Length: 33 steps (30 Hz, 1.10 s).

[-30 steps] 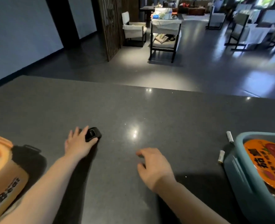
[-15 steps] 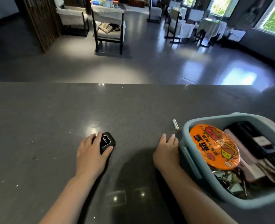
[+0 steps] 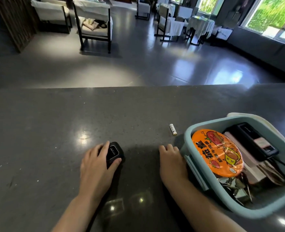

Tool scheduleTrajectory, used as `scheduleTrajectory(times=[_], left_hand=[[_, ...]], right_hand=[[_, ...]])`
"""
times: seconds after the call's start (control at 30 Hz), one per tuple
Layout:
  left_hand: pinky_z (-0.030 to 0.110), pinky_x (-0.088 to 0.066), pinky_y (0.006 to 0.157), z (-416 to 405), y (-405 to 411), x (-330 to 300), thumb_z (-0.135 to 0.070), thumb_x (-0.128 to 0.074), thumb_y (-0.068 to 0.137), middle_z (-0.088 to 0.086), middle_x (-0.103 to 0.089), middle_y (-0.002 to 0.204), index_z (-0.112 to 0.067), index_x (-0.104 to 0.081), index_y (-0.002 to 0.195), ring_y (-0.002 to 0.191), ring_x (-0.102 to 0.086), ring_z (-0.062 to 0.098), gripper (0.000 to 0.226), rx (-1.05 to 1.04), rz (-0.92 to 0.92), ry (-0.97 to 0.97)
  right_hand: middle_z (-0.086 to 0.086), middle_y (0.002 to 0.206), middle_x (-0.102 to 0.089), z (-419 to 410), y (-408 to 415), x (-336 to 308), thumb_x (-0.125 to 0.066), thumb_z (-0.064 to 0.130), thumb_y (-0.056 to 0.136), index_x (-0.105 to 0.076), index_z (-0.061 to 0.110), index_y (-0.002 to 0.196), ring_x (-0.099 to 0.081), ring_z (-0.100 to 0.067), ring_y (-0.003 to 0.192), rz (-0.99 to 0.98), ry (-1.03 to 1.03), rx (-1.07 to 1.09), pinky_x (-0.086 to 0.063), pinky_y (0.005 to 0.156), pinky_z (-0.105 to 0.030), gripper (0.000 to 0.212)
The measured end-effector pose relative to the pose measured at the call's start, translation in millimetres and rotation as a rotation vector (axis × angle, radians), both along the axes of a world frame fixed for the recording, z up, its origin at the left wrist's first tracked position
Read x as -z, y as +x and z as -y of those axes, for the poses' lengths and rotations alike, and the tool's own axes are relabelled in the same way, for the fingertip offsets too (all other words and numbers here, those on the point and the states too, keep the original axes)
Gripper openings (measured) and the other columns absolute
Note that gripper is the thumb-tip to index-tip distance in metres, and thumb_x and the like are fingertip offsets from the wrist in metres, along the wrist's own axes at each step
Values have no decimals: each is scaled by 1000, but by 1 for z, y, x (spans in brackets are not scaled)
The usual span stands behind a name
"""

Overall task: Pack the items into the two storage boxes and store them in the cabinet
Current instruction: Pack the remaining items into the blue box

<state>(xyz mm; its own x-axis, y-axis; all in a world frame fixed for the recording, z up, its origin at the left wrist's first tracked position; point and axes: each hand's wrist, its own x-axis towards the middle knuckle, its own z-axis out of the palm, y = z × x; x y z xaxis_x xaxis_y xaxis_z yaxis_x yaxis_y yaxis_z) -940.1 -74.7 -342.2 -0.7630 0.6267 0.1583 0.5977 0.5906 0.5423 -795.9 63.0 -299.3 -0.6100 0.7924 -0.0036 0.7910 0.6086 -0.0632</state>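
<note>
I see a dark speckled tabletop [image 3: 54, 123] with both bare forearms reaching onto it from the near edge. The left hand [image 3: 96, 166] lies palm down, its fingers and thumb curled around a small black device [image 3: 113, 152] that rests on the tabletop; the thumb presses the device's near right side and the fingers cover its left side. I read this as a grip on the device, with the device not lifted.

The right hand [image 3: 171, 162] lies at the left outer wall of a light blue storage box [image 3: 197, 174], fingers bent downward toward the tabletop. Whether they enclose anything I cannot tell, since the fingertips are hidden under the knuckles. The side of the hand sits just beside or touching the box wall; I cannot tell which.

The storage box stands at the right of the tabletop, partly cut by the frame edge. Inside it I note a round orange-lidded noodle bowl [image 3: 217, 152] tilted against the left side, a black power bank [image 3: 252, 141] toward the far right with a cable, a pale flat item beneath it, and metallic objects at the near end, too cluttered to identify.

A single white battery [image 3: 173, 129] lies on the tabletop just beyond the box's far left corner, apart from both hands.
</note>
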Motion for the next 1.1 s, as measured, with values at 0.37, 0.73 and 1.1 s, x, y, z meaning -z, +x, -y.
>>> scheduleTrajectory(times=[0.37,0.73,1.1], left_hand=[[37,-30,93,-32,-11,-5,-63,-58,77,3,-46,129,-26,-39,139,115,-37,25,74,-88,-66,-63],[42,-1,115,-5,-63,-39,-38,-82,63,-24,22,150,-54,13,134,139,20,0,119,649,300,-323],[22,-17,111,-32,-66,-25,-58,-83,51,-11,-21,148,-31,-23,148,136,-16,7,117,599,145,-191]], right_hand=[[-5,105,-61,-29,-50,12,-58,12,86,-59,13,112,-55,-22,99,-436,-274,53,-36,76,-26,26],[3,156,-26,-76,-54,24,-40,13,97,-43,23,140,-19,-20,142,-387,-150,406,-27,108,-36,45],[6,111,-62,-43,-47,33,-49,6,92,-71,16,103,-49,-11,105,-603,-155,25,-35,80,-20,26]])
